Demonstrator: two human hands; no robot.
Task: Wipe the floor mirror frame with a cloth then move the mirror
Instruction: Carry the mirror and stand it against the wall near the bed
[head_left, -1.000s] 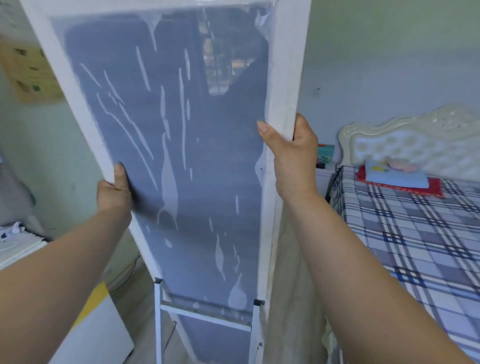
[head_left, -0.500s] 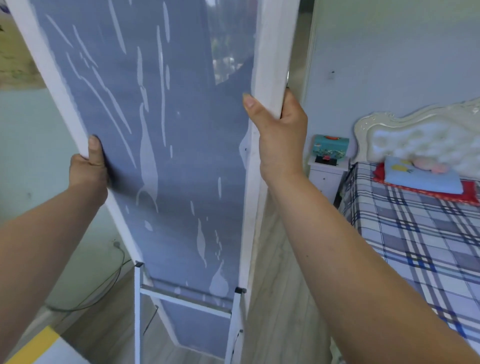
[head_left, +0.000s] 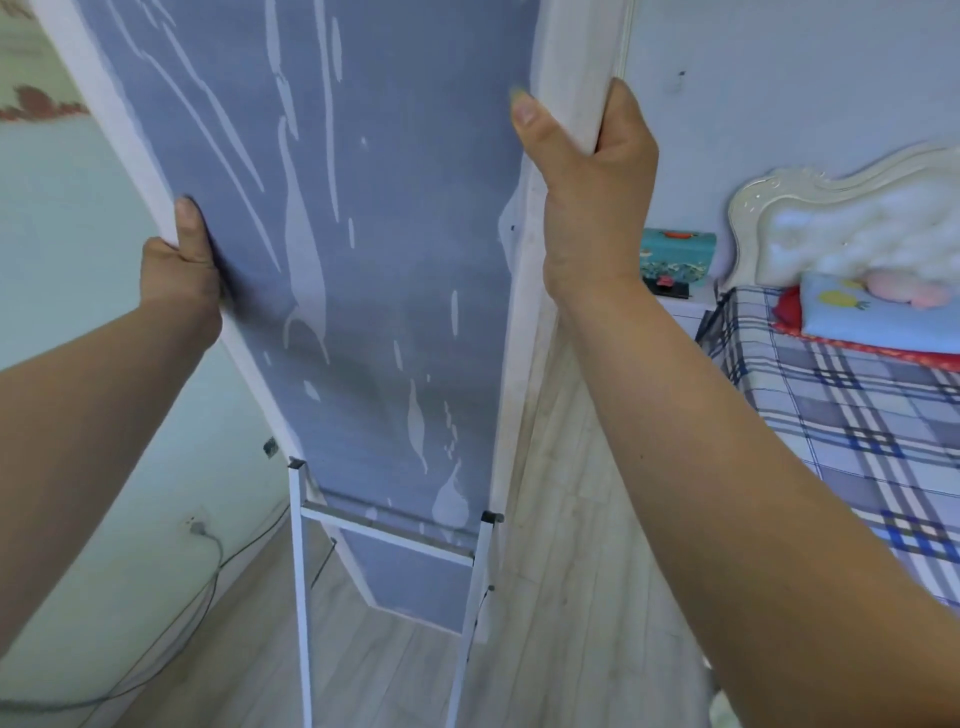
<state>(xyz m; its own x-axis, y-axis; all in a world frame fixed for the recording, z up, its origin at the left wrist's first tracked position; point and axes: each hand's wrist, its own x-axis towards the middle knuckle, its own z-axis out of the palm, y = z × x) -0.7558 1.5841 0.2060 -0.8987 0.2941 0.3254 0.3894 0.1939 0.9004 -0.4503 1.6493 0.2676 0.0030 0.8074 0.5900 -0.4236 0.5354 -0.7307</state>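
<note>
In the head view, the floor mirror (head_left: 332, 260) is held up before the person, tilted. Its white frame (head_left: 566, 78) is clasped by the left hand (head_left: 179, 265) and right hand (head_left: 592, 187), one per side, presumably for balance while carried over the floor (head_left: 571, 597).

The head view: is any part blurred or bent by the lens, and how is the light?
Head view: soft, even daylight, no hard glare; the mirror frame edges bow from wide-angle distortion; left hand and right hand are slightly smeared by motion; the bed looks soft.
</note>
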